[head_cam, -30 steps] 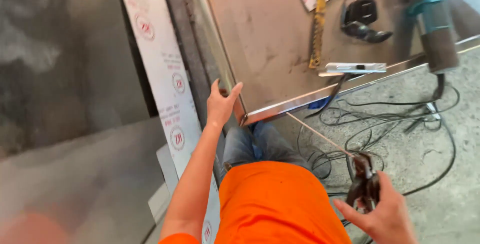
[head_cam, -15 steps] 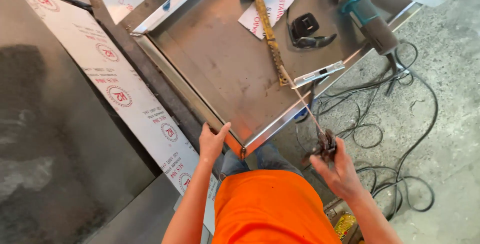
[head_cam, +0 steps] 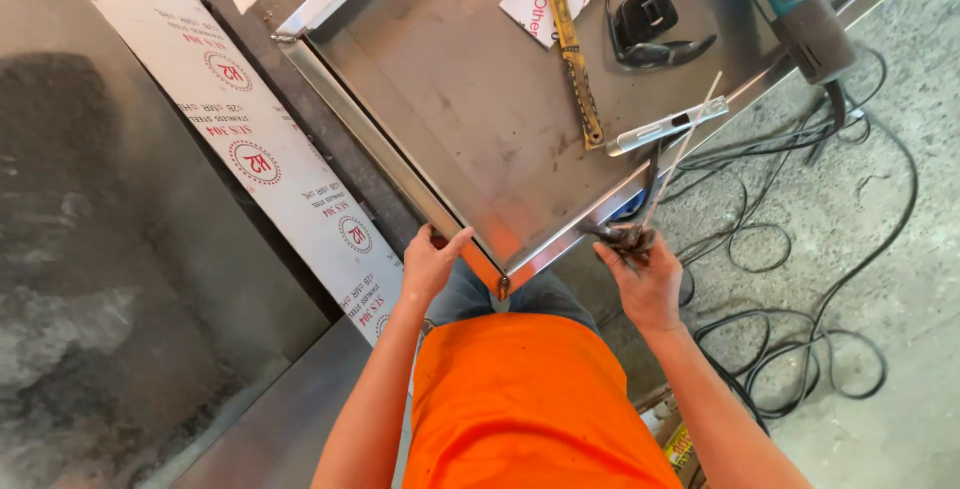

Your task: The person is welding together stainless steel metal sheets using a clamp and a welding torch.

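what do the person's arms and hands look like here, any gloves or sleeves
Both arms are bare from the shoulder edge down: no long sleeves show, only the orange top they come out of. The left hand and right hand wear no gloves, and no watch, ring or wristband is visible. No cables or markings are on them.

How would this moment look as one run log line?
left hand: on tray corner edge | right hand: holds pliers at tray rim, thin rod | grinder, hammer on tray

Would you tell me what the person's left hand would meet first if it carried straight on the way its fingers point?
Probably the folded rim of the steel tray: the left hand already sits at its near corner.
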